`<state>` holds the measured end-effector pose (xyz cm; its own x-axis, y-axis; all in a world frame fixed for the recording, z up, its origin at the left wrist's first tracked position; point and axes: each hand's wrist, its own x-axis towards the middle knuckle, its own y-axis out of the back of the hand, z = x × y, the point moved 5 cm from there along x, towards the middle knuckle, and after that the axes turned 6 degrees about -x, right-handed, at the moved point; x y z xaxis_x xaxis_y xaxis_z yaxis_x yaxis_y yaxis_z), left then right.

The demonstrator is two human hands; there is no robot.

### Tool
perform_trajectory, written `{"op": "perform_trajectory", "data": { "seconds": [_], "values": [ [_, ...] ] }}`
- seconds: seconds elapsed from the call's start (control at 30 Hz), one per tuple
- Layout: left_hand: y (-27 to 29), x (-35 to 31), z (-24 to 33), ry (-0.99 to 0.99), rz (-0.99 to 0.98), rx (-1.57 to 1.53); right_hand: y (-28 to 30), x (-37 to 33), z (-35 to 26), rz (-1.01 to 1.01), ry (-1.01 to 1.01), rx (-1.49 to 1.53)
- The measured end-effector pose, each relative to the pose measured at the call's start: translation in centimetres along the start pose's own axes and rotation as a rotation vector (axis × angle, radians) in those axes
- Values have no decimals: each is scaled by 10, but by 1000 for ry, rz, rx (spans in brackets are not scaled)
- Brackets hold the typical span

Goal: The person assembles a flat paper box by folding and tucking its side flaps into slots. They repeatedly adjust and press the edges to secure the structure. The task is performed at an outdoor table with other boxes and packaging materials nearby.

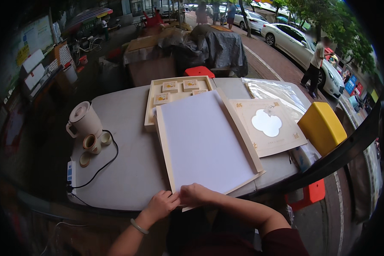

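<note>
A large shallow cardboard tray [202, 141], white inside with cream folded-up edges, lies in front of me on the table. Its far end rests over part of a second, cream box tray [148, 112], which holds several small square printed boxes [170, 87]. At the near left corner of the white-lined tray, my left hand [161, 204] pinches the edge with bent fingers. Right beside it, my right hand [195, 195] is closed on the same corner, its fingertips partly hidden. The near edge looks loose and not fully upright. To the right lies a cream printed panel [286, 138] with a flower-shaped opening.
On the left stand a cream kettle [86, 121], small cups [91, 144] and a power strip [71, 173] with a black cable. A yellow box [322, 128] and clear plastic sleeves [275, 94] lie at right. Red stools [313, 194], covered goods [224, 49] and parked cars surround the table [128, 183].
</note>
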<state>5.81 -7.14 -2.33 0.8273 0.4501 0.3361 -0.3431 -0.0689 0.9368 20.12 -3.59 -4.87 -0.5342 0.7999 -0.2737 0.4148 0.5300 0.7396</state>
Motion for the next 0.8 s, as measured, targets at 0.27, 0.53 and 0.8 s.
{"op": "perform_trajectory", "data": {
  "seconds": [0.27,0.53,0.8],
  "values": [
    [-7,8,-5,140,-73,-216,37,-45,7,-136,131,194],
    [-7,11,-3,170,-60,-201,27,-59,-1,-19,120,28],
    [-4,14,-6,259,-15,-382,25,-67,-11,94,195,12]
  ]
}}
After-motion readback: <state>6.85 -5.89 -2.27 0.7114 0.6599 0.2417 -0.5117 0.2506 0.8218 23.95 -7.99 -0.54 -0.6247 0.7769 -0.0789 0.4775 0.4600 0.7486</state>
